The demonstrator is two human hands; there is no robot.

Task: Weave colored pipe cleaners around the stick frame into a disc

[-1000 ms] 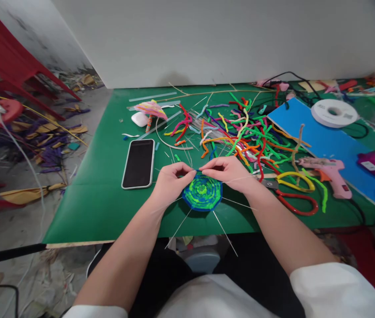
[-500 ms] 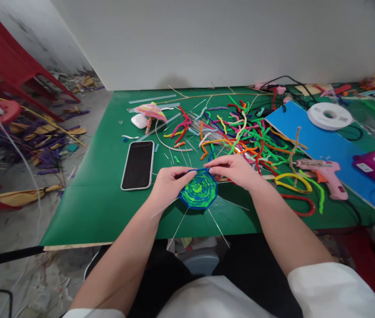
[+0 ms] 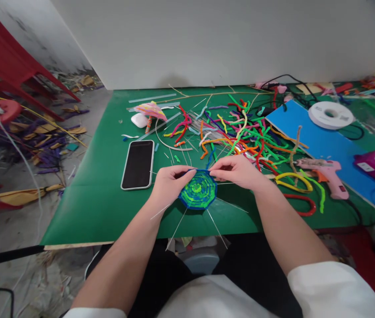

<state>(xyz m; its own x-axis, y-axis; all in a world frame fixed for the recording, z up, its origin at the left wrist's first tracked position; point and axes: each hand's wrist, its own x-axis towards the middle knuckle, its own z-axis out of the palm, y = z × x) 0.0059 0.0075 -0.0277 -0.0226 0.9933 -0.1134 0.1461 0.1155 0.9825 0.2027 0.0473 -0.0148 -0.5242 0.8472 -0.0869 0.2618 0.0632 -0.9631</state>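
A round blue and green woven disc with thin wire spokes sticking out lies between my hands, close to the near edge of the green table. My left hand pinches its upper left rim between thumb and fingers. At the upper right rim, my right hand has thumb and fingertips pressed together on the blue strand at the disc's edge. A short blue end stands up from the rim beside the right fingertips.
Left of the disc lies a phone. Colourful fuzzy stems are heaped behind. To the right are a pink glue gun, a blue board and a white spool. A small pink umbrella shape stands at the back left.
My right hand has shifted slightly, its fingertips now closer together at the rim. More of the blue end shows above the disc. My left hand has hardly moved.
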